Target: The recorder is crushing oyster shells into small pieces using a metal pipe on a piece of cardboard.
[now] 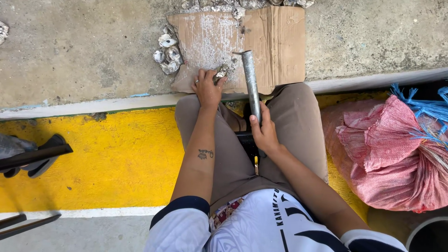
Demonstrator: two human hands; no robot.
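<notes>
My left hand (207, 87) presses a small grey shell (221, 72) down on a sheet of cardboard (275, 37) that lies on the concrete ledge. My right hand (264, 133) grips the lower part of a grey metal bar (250, 79), which is held upright with its top end just right of the shell. Both forearms reach out over my knees in tan trousers. A small tattoo shows on the left forearm.
A heap of pale empty shells (167, 53) lies left of the cardboard, more at its far edge. A pink woven sack (392, 154) with blue strands stands at the right. Yellow painted floor (93, 158) runs below the ledge. Someone's dark shoe (44, 154) is at the left.
</notes>
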